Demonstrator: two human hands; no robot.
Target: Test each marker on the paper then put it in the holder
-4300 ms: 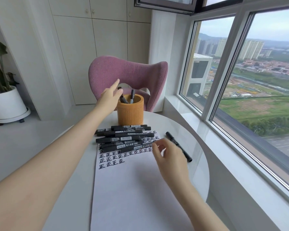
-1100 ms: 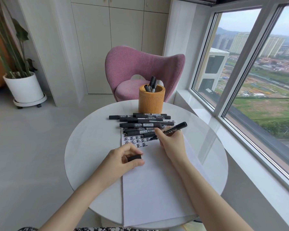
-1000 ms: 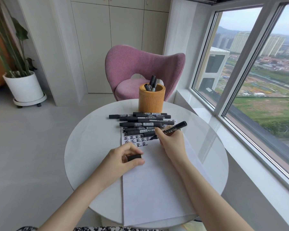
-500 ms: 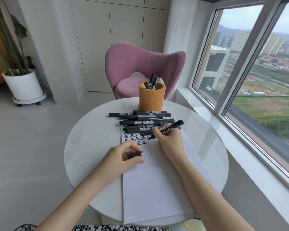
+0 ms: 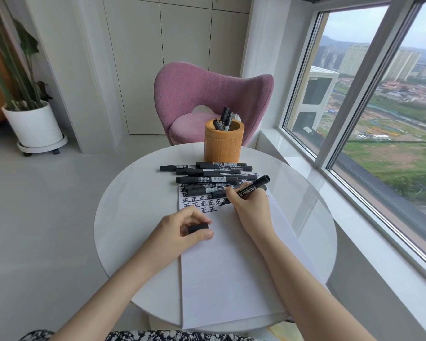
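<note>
Head view shows the right hand (image 5: pixel 250 207), its fingers clamped round a black felt marker with white label print (image 5: pixel 255 186), tip down on the long white sheet of paper (image 5: pixel 231 267) at the right end of the rows of black test characters (image 5: pixel 199 201). The left hand (image 5: pixel 180 232) rests at the paper's left edge, fingers pinching the black cap (image 5: pixel 198 228). More black markers (image 5: pixel 207 179) lie across the sheet's far end, just near of the orange cylindrical holder (image 5: pixel 223 143), which has a few in it, on the round white bench (image 5: pixel 133 217). For a clean test, the tip should press lightly in the blank space right of the last character, clear of the lying markers, while the left hand steadies the sheet.
</note>
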